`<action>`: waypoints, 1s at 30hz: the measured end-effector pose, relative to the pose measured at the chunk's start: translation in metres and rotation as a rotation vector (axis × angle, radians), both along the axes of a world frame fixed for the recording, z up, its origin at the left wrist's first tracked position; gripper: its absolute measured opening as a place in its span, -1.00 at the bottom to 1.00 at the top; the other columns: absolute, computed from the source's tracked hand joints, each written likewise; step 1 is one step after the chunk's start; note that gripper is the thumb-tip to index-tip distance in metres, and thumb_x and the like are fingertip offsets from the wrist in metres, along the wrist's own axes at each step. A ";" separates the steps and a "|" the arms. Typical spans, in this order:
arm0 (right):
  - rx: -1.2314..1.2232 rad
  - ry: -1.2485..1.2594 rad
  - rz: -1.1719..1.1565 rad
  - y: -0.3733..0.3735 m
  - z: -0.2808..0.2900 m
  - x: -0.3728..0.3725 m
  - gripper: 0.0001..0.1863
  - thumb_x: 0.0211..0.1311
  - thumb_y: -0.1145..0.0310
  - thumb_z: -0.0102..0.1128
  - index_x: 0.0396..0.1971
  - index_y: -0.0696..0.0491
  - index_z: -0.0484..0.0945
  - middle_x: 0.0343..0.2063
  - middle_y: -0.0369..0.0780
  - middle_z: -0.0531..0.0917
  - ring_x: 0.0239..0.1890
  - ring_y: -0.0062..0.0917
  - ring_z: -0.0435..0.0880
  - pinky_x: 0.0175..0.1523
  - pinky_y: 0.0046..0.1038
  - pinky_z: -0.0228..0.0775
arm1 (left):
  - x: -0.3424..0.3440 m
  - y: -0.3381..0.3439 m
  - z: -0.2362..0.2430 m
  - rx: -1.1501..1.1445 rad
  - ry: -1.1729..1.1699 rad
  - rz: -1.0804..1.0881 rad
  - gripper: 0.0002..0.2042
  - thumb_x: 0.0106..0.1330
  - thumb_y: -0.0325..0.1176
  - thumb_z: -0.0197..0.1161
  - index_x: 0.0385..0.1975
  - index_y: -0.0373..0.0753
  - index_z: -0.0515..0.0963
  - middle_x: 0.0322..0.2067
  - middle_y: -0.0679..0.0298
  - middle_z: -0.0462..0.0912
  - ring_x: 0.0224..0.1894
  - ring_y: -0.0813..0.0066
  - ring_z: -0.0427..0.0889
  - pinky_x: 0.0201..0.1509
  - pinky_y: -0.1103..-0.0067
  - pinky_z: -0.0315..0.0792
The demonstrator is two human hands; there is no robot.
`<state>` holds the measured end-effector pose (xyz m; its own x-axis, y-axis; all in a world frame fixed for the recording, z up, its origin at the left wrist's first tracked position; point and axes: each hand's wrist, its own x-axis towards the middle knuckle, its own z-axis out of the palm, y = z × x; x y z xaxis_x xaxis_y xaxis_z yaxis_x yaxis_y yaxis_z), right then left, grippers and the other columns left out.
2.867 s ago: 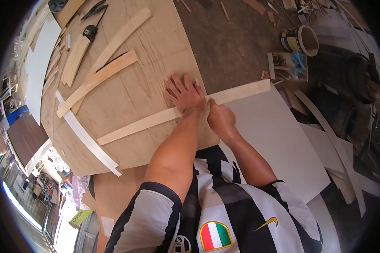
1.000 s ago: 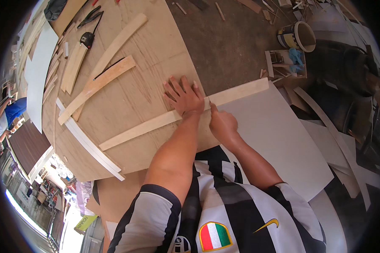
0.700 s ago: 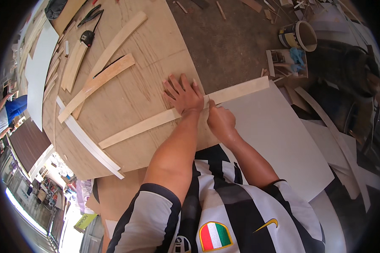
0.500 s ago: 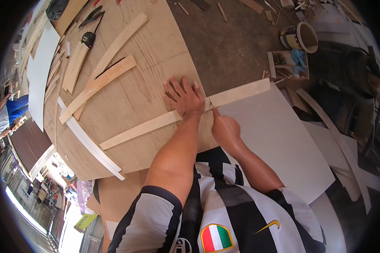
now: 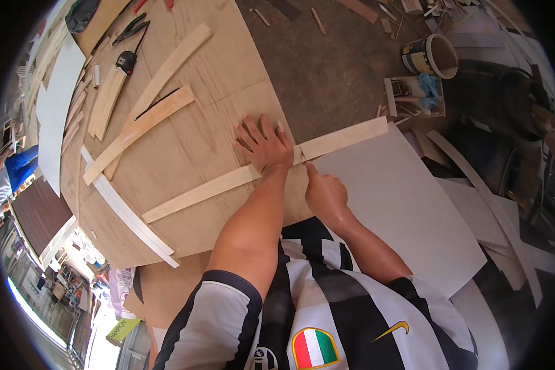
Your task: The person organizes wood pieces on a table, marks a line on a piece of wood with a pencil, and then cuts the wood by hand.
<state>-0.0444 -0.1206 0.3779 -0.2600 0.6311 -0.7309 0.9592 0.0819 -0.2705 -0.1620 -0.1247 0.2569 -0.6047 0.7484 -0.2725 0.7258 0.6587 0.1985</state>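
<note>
A long pale wooden strip lies across the plywood sheet and reaches past its right edge. My left hand is pressed flat on the strip near that edge, fingers spread. Just to its right, my right hand is closed with the index finger stretched toward the strip's near edge. A thin dark line crosses the strip in front of that fingertip; whether it is a cut or a thin blade I cannot tell. Whatever the right hand holds is hidden underneath it.
Crossed wooden strips, a tape measure and pliers lie on the plywood's left. A grey-white panel sits at the right. Beyond are a bucket, a small wooden box and offcuts. Another person is far left.
The right hand has moved slightly back toward me along the strip's near edge. My left hand stays flat on the strip. The whole view has shifted a little.
</note>
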 end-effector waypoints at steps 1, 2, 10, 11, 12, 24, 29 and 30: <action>0.015 -0.009 -0.016 -0.003 0.002 0.000 -0.43 0.17 0.52 0.05 0.25 0.10 0.48 -0.47 0.07 0.71 -0.35 0.04 0.74 -0.26 0.05 0.54 | -0.002 0.001 -0.002 0.013 0.012 -0.003 -0.45 0.53 -0.01 -0.10 0.44 -0.07 0.19 0.56 0.00 -0.12 0.60 -0.16 -0.32 0.53 -0.21 -0.30; 0.014 -0.018 -0.017 -0.001 -0.008 0.000 -0.43 0.17 0.52 0.05 0.25 0.10 0.48 -0.47 0.07 0.71 -0.35 0.04 0.74 -0.26 0.05 0.54 | 0.001 0.002 -0.001 0.026 0.015 -0.010 -0.45 0.53 -0.01 -0.10 0.44 -0.08 0.19 0.56 0.00 -0.12 0.60 -0.16 -0.32 0.52 -0.21 -0.30; 0.059 -0.003 -0.054 -0.010 -0.011 -0.005 -0.40 0.17 0.50 0.07 0.29 0.13 0.42 -0.47 0.08 0.71 -0.38 0.05 0.74 -0.28 0.03 0.55 | 0.001 -0.001 -0.001 0.022 0.021 -0.016 -0.46 0.54 -0.01 -0.12 0.43 -0.10 0.21 0.55 -0.03 -0.12 0.60 -0.17 -0.33 0.53 -0.21 -0.33; 0.059 -0.004 -0.058 -0.009 -0.019 -0.005 -0.40 0.17 0.50 0.07 0.29 0.13 0.42 -0.47 0.08 0.71 -0.38 0.05 0.74 -0.28 0.03 0.55 | 0.000 0.001 -0.001 0.026 0.016 -0.016 -0.46 0.54 -0.01 -0.12 0.43 -0.10 0.20 0.55 -0.03 -0.12 0.60 -0.17 -0.34 0.53 -0.21 -0.33; 0.080 -0.009 -0.028 -0.006 -0.030 -0.006 -0.38 0.15 0.51 0.08 0.30 0.13 0.41 -0.48 0.06 0.72 -0.38 0.04 0.74 -0.28 0.02 0.54 | 0.000 0.003 -0.001 0.034 0.017 -0.019 -0.46 0.54 -0.01 -0.12 0.43 -0.10 0.20 0.55 -0.03 -0.12 0.60 -0.17 -0.34 0.53 -0.21 -0.33; 0.095 -0.017 0.034 -0.026 -0.015 0.006 -0.37 0.15 0.51 0.11 0.31 0.14 0.41 -0.55 0.01 0.70 -0.48 -0.01 0.74 -0.37 0.00 0.54 | 0.001 0.002 -0.003 0.036 0.028 -0.013 -0.44 0.52 -0.01 -0.07 0.43 -0.10 0.19 0.55 -0.02 -0.10 0.59 -0.18 -0.31 0.52 -0.21 -0.29; 0.189 0.023 0.024 -0.014 -0.039 0.003 -0.37 0.16 0.50 0.10 0.32 0.15 0.40 -0.58 -0.02 0.69 -0.50 -0.02 0.73 -0.41 -0.01 0.53 | 0.003 0.003 -0.004 0.032 0.044 -0.028 -0.45 0.51 -0.01 -0.05 0.43 -0.07 0.20 0.55 -0.01 -0.10 0.59 -0.19 -0.29 0.51 -0.22 -0.27; 0.172 0.027 0.022 -0.017 -0.036 0.006 -0.36 0.16 0.49 0.09 0.32 0.15 0.40 -0.58 -0.02 0.69 -0.51 -0.02 0.73 -0.41 0.00 0.53 | 0.002 0.004 -0.005 0.039 0.044 -0.030 -0.45 0.51 -0.01 -0.05 0.43 -0.07 0.20 0.55 -0.01 -0.10 0.59 -0.19 -0.29 0.51 -0.22 -0.27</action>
<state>-0.0384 -0.1376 0.3419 -0.2931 0.7403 -0.6051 0.9493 0.1498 -0.2765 -0.1598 -0.1211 0.2515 -0.5930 0.7755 -0.2165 0.7535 0.6293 0.1904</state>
